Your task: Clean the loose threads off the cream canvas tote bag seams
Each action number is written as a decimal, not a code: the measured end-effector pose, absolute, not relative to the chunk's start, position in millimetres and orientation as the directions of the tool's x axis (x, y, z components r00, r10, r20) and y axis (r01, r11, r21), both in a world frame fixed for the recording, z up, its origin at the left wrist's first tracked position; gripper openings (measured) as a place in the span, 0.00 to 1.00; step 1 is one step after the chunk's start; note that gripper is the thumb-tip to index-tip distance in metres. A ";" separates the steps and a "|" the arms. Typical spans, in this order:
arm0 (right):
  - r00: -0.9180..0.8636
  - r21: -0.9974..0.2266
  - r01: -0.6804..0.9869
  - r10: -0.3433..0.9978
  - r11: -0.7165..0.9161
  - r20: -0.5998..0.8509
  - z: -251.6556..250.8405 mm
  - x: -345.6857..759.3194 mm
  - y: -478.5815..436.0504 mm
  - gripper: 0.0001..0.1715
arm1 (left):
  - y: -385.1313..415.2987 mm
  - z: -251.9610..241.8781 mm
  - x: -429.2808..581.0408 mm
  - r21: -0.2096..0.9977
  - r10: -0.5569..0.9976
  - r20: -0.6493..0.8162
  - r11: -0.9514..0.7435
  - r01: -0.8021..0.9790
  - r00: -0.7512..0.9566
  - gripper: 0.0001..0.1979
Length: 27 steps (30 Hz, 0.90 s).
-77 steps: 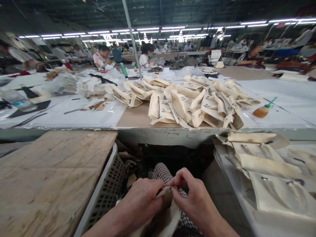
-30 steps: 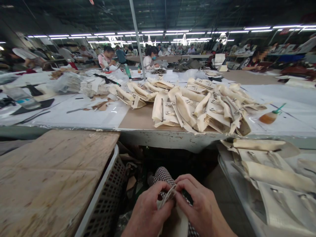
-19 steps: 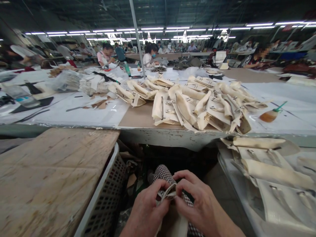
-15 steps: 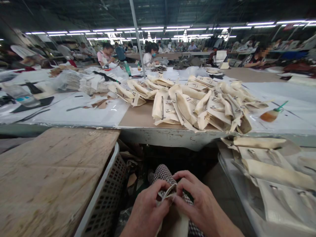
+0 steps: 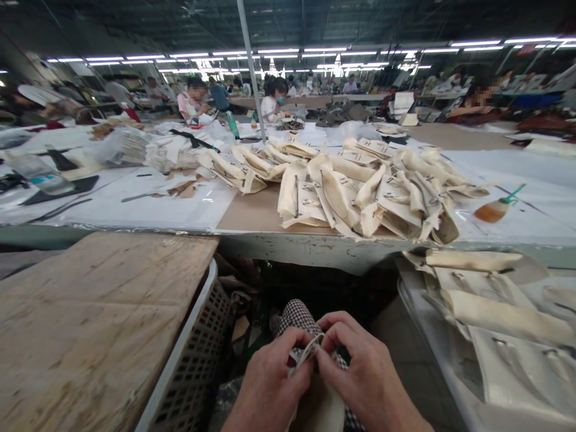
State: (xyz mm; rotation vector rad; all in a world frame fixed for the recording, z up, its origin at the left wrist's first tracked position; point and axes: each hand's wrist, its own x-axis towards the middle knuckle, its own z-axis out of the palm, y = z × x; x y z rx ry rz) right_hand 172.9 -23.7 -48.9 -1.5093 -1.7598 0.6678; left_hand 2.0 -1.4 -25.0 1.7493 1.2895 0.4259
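Over my lap, which is covered in checked cloth [image 5: 299,318], both hands pinch the edge of a cream sewn piece [image 5: 321,402]. My left hand [image 5: 274,372] grips the rim from the left, thumb and forefinger closed on it. From the right, my right hand [image 5: 360,366] pinches the same rim, its fingertips close to the left ones. The body of the piece hangs down between my wrists, partly hidden by my hands. What lies right between the fingertips is too small to make out.
A heap of cream pieces with dark zips [image 5: 351,192] covers the worktable's middle. More lie on a stand [image 5: 504,324] at right. A glue bottle [image 5: 492,210] rests beside the heap. At left, a stained board [image 5: 99,312] lies over a plastic basket [image 5: 193,348]. Several people work farther back.
My fingers have shifted slightly along the rim, the right thumb and forefinger now closer together. The cream piece stays in both hands.
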 end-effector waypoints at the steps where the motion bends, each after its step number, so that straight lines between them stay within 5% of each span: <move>1: -0.062 -0.768 0.612 0.979 0.189 0.192 -50.5 172.9 -23.4 0.07 | -1.3 -24.2 2.2 0.806 0.894 -0.223 -0.055 0.589 0.389 0.08; 27: -0.128 -0.839 0.499 0.976 0.218 0.177 -47.7 184.5 -24.3 0.08 | -1.7 -26.0 3.3 0.773 0.876 -0.209 -0.124 0.623 0.435 0.11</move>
